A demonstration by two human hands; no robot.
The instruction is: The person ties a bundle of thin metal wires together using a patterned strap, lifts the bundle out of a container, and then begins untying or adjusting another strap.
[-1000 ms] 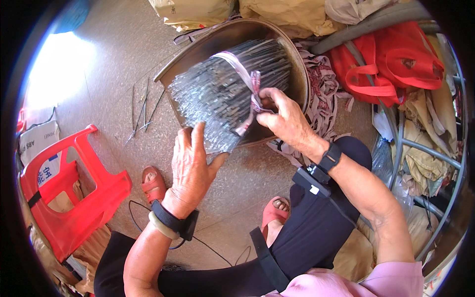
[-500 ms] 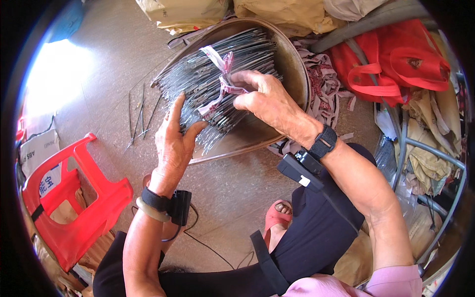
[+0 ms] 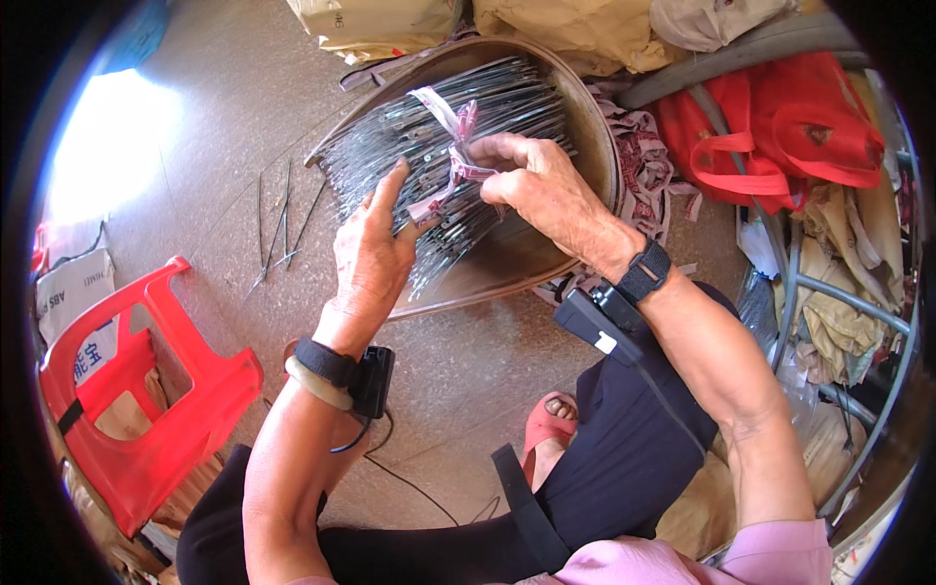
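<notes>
- Closest to my camera, at the lower edge, I have a pink sleeve (image 3: 775,551) and dark trousers (image 3: 624,419).
- Past the knee I see a pink sandal (image 3: 546,425) on the floor.
- My left hand (image 3: 375,252) is open, thumb and forefinger spread against the near left side of the bundle.
- My right hand (image 3: 487,168) has its fingers curled, thumb and forefinger at the ribbon's knot; I can't tell how firmly they pinch.
- The bundle of thin dark strips (image 3: 385,146) lies slantwise in a brown basin (image 3: 517,258), a pink-and-white ribbon (image 3: 437,107) across it.
- Left of the basin, I see a few loose thin rods (image 3: 285,219) on the floor.
- Beyond its right rim lie heaped ribbons (image 3: 643,175), then a red bag (image 3: 780,136).
- Farthest off, tan sacks (image 3: 565,34) stand behind the basin.
</notes>
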